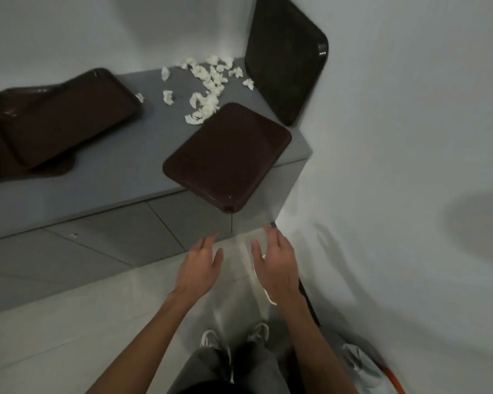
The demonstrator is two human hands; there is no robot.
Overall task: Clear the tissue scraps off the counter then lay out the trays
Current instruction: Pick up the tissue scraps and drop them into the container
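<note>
Grey counter (111, 177) bearing stacked trays (69, 118) at left, overhanging tray (228, 155) at front edge, leaning tray (285, 58) against right wall. Below, left hand (199, 268) and right hand (276, 265), fingers straight, empty. Tissue scraps (208, 81) strewn at counter's back.

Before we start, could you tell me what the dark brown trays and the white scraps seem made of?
Dark brown rectangular tray: probably moulded plastic, smooth, glossy; rounded rim, glints. White crumpled scraps: likely tissue paper, matte; torn, crinkled edges.
</note>
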